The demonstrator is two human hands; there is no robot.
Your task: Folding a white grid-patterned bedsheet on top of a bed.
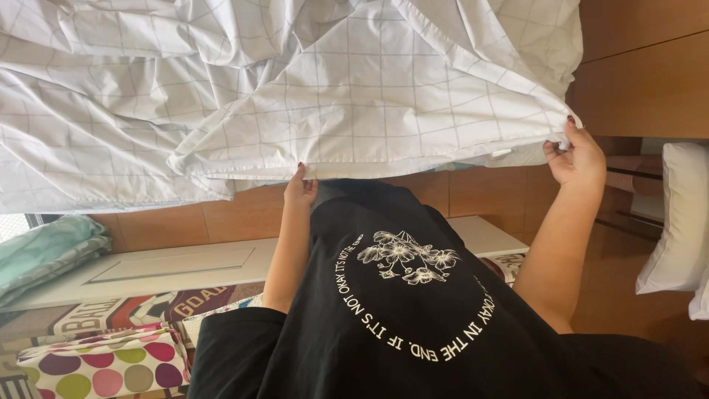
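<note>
A large white sheet with a thin grey grid [317, 96] fills the upper part of the head view, rumpled and bunched toward the left, its hemmed lower edge stretched between the person's two raised hands. The left hand [300, 188] pinches that hem near the middle of the picture, fingers closed on the cloth from below; the right hand [574, 157] is clamped on the corner at the far right, thumb and fingers folded around the fabric. To handle the sheet well at this stage, it seems best to keep the held edge taut and level, with both grips right at the hem so that the fold line stays straight, and to let the loose bulk on the left hang free rather than dragging in folds. Below the hands the person's black T-shirt with a white flower print [399, 295] takes up the centre and hides much of what lies under it. A white flat panel [170, 267] runs across behind it, a pale green folded cloth [44, 255] sits at the left edge, a polka-dot bundle [103, 363] lies at the lower left, and a white pillow [679, 222] is cut off at the right. The far end of the sheet runs out of the picture at the top and left, so its full extent cannot be judged, and the fingertips of the left hand are partly tucked under the hem.
</note>
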